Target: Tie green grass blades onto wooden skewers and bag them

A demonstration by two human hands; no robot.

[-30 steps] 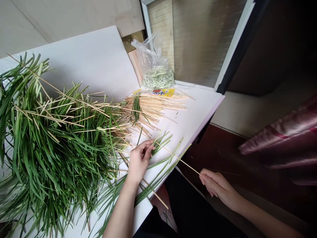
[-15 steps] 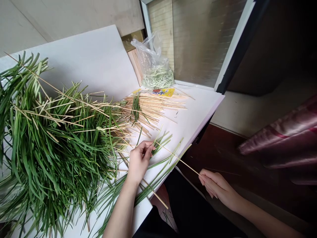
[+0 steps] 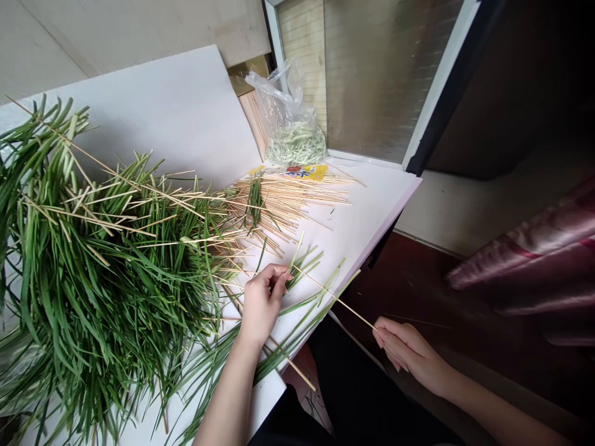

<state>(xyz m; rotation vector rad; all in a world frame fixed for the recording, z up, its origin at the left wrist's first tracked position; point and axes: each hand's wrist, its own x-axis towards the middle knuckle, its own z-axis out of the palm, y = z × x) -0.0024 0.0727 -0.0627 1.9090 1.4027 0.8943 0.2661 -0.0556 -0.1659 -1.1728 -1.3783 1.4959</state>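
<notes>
The right hand (image 3: 409, 353) has its fingers together, pinching the end of a thin stick (image 3: 334, 299); the stick looks light and stiff, and it may snap if bent, so its end seems a good place to hold. The far tip reaches the left hand (image 3: 263, 303), curled shut by a long leaf (image 3: 311, 303); it is hard to tell if it grips the stick or the leaf. The stick crosses the edge of the white surface (image 3: 367, 210); on it lie a big heap of soft green leaves (image 3: 102, 260) and a pile of sticks (image 3: 288, 198); behind are a yellow packet (image 3: 316, 173), its writing too small to read, and a clear bag (image 3: 283, 111).
</notes>
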